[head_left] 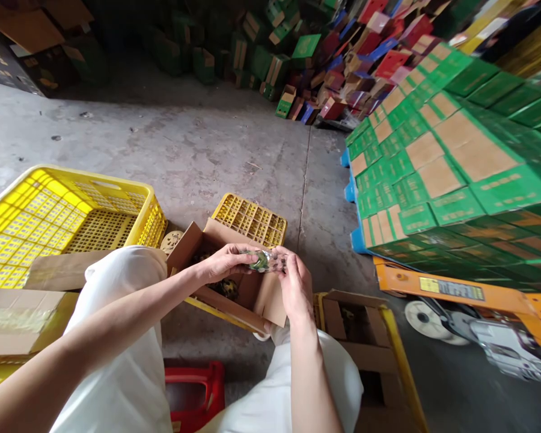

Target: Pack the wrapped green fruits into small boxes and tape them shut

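Between my two hands, above an open cardboard box, is a small clear plastic packet point(262, 260) with green printing and dark contents. My left hand point(229, 262) grips its left end between thumb and fingers. On its right end, my right hand point(296, 282) closes with thumb and fingertips. The cardboard box point(252, 288) stands with its flaps spread, resting on a yellow crate between my knees. Inside it lie a few dark and yellow items point(228, 288), partly hidden by my left forearm; I cannot make out what they are.
A large yellow crate point(151, 207) stands at left, beside a closed carton point(15, 319). More open cartons point(374, 355) sit right of my knee. An orange pallet jack point(460, 288) and stacked green boxes point(460, 198) are at right. Behind lies a heap of boxes point(333, 84).
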Tool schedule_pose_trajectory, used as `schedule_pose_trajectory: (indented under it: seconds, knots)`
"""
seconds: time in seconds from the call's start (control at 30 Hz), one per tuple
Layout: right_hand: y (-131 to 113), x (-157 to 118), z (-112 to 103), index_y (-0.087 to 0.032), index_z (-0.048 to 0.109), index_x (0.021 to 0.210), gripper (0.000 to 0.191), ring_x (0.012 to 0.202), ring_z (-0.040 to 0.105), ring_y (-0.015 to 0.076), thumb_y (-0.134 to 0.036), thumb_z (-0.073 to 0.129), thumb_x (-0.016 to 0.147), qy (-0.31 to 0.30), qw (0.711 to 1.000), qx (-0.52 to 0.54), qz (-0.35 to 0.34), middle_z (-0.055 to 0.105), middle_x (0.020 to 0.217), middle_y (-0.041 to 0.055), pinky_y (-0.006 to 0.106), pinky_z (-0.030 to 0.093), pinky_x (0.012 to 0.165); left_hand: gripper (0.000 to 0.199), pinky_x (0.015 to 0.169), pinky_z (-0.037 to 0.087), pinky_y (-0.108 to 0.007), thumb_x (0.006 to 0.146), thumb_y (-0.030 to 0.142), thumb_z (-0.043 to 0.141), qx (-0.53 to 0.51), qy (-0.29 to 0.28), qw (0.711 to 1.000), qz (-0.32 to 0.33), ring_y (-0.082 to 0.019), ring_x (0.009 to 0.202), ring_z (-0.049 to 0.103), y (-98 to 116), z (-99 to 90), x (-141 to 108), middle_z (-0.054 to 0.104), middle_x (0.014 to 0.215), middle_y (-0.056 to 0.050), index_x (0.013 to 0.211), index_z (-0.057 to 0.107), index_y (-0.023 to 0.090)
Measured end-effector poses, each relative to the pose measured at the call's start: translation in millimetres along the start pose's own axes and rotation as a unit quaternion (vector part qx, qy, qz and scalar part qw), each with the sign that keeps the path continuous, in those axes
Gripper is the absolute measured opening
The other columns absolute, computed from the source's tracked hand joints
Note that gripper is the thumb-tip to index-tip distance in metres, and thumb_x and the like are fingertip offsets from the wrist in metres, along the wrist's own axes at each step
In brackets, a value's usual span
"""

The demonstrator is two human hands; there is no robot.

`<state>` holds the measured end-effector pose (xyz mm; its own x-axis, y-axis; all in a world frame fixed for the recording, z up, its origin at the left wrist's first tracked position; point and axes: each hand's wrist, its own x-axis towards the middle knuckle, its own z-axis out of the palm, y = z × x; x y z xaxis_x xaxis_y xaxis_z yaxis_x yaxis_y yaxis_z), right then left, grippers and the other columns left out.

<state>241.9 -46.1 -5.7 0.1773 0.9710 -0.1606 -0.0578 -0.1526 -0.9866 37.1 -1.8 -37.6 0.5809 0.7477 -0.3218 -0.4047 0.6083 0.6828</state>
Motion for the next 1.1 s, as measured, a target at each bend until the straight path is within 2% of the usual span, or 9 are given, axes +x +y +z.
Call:
schedule_pose_trajectory:
  seconds: [0.13,0.27,0.33,0.47,0.57,0.63,0.8,0.97,1.1]
  knots:
    - [-1,-2,1,-0.028,0.077,0.132,0.062,0.129,0.072,0.0326,-0.075,0.073,0.091,-0.046,0.998,0.001,0.039,0.075,0.144,0.0106,0.044,0.063,0.100,0.051,0.099,0.057,-0.035,0.065,0.028,0.106,0.019,-0.001,0.997,0.077,-0.023,0.099,0.078,-3,-5.0,5,0.085,0.109,-0.010,0.111,0.086,0.016]
    - [-3,-3,4,-0.027,0.081,0.123,0.049,0.127,0.073,0.0314,-0.054,0.087,0.083,-0.057,0.994,0.062,0.073,0.076,0.142,0.0100,0.042,0.063,0.100,0.054,0.109,0.053,-0.039,0.066,0.020,0.103,0.080,-0.008,0.990,0.113,-0.026,0.113,0.076,0,-8.3,5,0.083,0.121,-0.011,0.116,0.085,0.017]
    - [-4,-3,6,-0.025,0.083,0.115,0.041,0.118,0.076,0.0292,-0.043,0.089,0.079,-0.046,0.993,0.075,0.078,0.081,0.133,0.0094,0.041,0.062,0.101,0.072,0.111,0.052,-0.039,0.064,0.015,0.103,0.096,-0.025,0.990,0.103,-0.028,0.121,0.073,2,-8.2,2,0.080,0.129,-0.010,0.132,0.081,0.021]
    - [-5,-2,6,-0.024,0.084,0.112,0.037,0.107,0.079,0.0277,-0.033,0.085,0.076,-0.027,0.995,0.069,0.072,0.085,0.119,0.0080,0.040,0.060,0.097,0.110,0.112,0.052,-0.039,0.066,0.013,0.103,0.057,-0.069,0.993,0.080,-0.028,0.129,0.070,4,-6.4,-2,0.074,0.141,-0.009,0.163,0.056,0.033]
    - [-3,-1,6,-0.024,0.084,0.113,0.039,0.102,0.078,0.0268,-0.029,0.082,0.075,-0.020,0.996,0.065,0.059,0.086,0.111,0.0064,0.040,0.058,0.095,0.093,0.114,0.051,-0.042,0.079,0.026,0.099,0.033,-0.040,0.995,0.080,-0.030,0.131,0.069,0,-6.9,-1,0.072,0.145,-0.013,0.162,0.058,0.029]
    - [-3,0,6,-0.024,0.083,0.115,0.041,0.102,0.077,0.0266,-0.028,0.082,0.074,-0.019,0.996,0.070,0.048,0.086,0.111,0.0057,0.040,0.058,0.096,0.085,0.114,0.052,-0.043,0.079,0.029,0.099,0.043,-0.016,0.995,0.094,-0.032,0.134,0.067,-1,-8.4,1,0.068,0.152,-0.014,0.157,0.064,0.028]
    - [-4,-1,7,-0.026,0.083,0.114,0.038,0.114,0.075,0.0283,-0.041,0.088,0.080,-0.018,0.997,0.060,0.047,0.083,0.124,0.0069,0.039,0.059,0.097,0.093,0.115,0.052,-0.044,0.072,0.020,0.099,0.109,-0.017,0.984,0.142,-0.040,0.156,0.048,4,-10.6,0,0.055,0.167,-0.015,0.157,0.063,0.032]
    - [2,0,3,-0.025,0.085,0.116,0.050,0.098,0.079,0.0295,-0.052,0.094,0.076,-0.021,0.997,0.008,0.069,0.086,0.112,0.0082,0.043,0.062,0.090,0.101,0.107,0.056,-0.042,0.070,0.020,0.100,0.137,-0.021,0.983,0.119,-0.038,0.144,0.060,9,-7.0,-3,0.055,0.166,-0.016,0.161,0.058,0.032]
    - [4,4,-9,-0.024,0.088,0.110,0.041,0.095,0.078,0.0295,-0.051,0.090,0.079,0.000,0.998,-0.065,0.023,0.086,0.108,0.0085,0.044,0.062,0.090,0.071,0.107,0.055,-0.039,0.082,0.038,0.094,0.148,0.030,0.981,0.126,-0.030,0.129,0.070,9,-10.3,0,0.071,0.147,-0.015,0.147,0.070,0.023]
